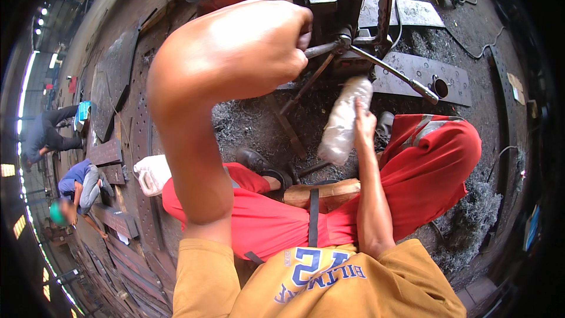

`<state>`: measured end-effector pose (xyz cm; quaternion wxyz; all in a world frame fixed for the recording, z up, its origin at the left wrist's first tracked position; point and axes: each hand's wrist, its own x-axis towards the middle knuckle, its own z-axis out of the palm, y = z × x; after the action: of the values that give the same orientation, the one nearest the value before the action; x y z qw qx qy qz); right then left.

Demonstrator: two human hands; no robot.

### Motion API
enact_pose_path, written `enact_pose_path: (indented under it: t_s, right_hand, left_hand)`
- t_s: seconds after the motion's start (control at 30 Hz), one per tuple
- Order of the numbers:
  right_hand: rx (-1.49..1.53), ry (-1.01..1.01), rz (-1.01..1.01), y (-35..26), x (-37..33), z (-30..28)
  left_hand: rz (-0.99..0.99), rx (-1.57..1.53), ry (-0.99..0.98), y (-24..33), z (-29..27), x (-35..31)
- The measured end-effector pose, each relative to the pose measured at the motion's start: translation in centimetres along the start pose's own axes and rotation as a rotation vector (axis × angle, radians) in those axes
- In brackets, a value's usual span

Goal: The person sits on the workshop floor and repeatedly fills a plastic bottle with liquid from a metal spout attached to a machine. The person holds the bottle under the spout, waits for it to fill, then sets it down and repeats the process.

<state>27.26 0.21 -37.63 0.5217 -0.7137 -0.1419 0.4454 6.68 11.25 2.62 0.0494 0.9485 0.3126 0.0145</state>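
Note:
My left arm is bent across the upper middle, and my left hand (pixel 291 44) is closed around one spoke of a three-armed feed handle (pixel 343 41). The handle sits on the side of a dark drilling machine (pixel 335 0). Its other spokes point down-left and toward the right. In my right hand (pixel 365 125) is a cloudy, whitish plastic bottle (pixel 346 121), tilted with its upper end close below the machine. My fingers wrap its right side. The bit and the work under the machine are hidden from this view.
Perforated steel plates (pixel 421 76) lie right of the machine, with a small dark cup (pixel 439 87) on one. Metal shavings (pixel 471 218) are heaped around. A white jerrycan (pixel 152 175) stands by my left knee. Cables cross the floor. Two people (pixel 79 185) crouch or bend at far left.

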Motion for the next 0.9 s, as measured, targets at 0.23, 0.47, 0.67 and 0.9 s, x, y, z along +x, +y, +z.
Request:
enact_pose_path:
  t_s: [0.23,0.47,0.67,0.9]
  right_hand:
    - [-0.062,-0.198,0.278,2.6,0.6,-0.9]
    - [-0.265,-0.517,0.394,2.7,-3.1,2.8]
    - [-0.200,-0.414,0.206,-2.6,-4.0,3.3]
    - [-0.414,-0.534,0.027,0.2,-4.1,4.7]
  left_hand:
    - [-0.082,-0.151,-0.153,1.0,-1.4,0.7]
    - [-0.069,-0.140,-0.202,0.7,-1.1,1.2]
    - [-0.098,-0.210,-0.197,0.8,-1.9,0.3]
    - [-0.103,-0.234,-0.201,0.9,-2.1,0.0]
